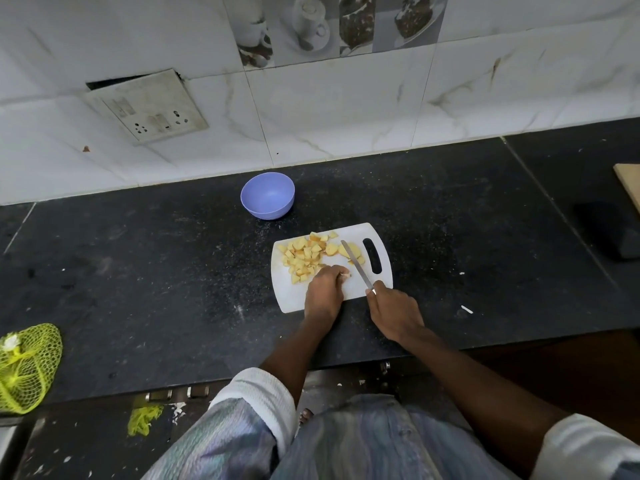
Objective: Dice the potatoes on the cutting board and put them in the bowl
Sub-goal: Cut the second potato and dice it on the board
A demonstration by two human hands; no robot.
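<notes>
Black speckled stone counter, seams visible, crumbs and white flecks on it. Behind the counter: white marble-look wall tiles, with a printed tile strip of cups and desserts above. Grimy switch/socket plate on the wall, hanging loose at the top. Yellow mesh bag at the counter's near-left edge. Light is soft and even.

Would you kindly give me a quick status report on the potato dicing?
Right hand grips knife; left hand holds a potato piece. Diced potatoes piled on cutting board. Bowl empty, path clear.
</notes>
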